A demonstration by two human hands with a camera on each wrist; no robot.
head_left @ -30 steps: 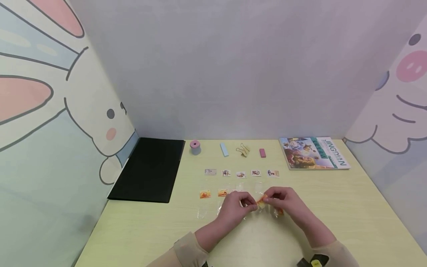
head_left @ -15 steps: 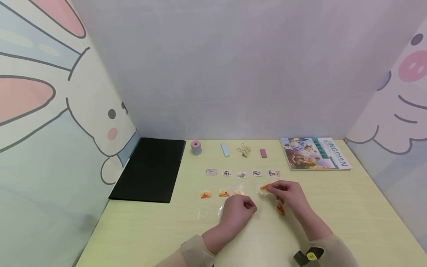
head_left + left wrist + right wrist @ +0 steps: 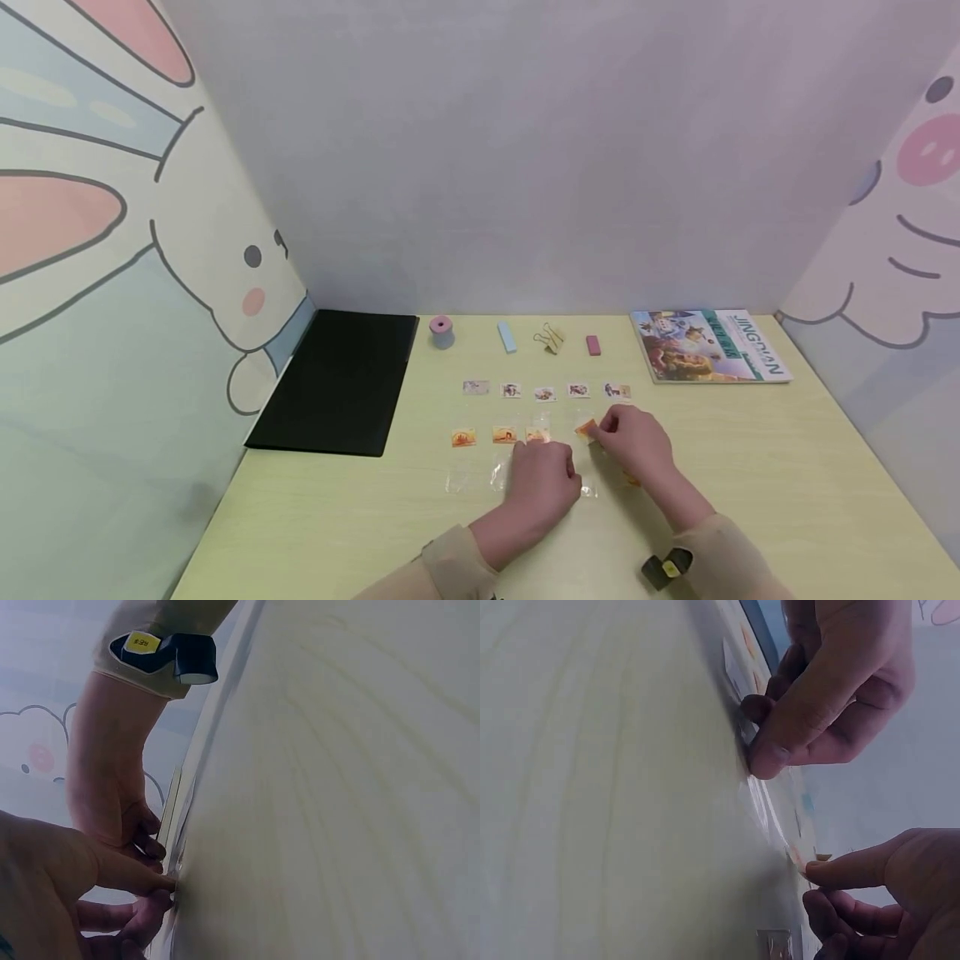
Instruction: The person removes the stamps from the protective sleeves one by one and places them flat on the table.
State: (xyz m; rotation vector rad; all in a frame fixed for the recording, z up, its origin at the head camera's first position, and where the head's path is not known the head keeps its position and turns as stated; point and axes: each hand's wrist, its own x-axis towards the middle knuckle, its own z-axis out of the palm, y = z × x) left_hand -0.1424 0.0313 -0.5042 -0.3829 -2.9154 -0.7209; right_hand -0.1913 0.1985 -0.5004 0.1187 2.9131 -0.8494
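Note:
My right hand pinches a small orange stamp at its right edge, thumb and forefinger together, low over the table. Around the stamp lies a clear plastic sleeve, stretching between both hands in the right wrist view. At the sleeve's near end, my left hand holds its edge with thumb and curled fingers, close to the tabletop. Three other orange stamps, including one on the far left, lie in a row left of it, the third right above my left knuckles. Another orange stamp is mostly hidden under my right wrist.
Behind is a row of several small pale picture stamps. Farther back stand a thread spool, a blue bar, a binder clip and a pink eraser. A black folder lies left, a book right.
Both hands first met at the orange stamp; the left then let go of it. The right has carried it left, over the sleeve row. The left has moved slightly right and nearer, to the sleeve's edge.

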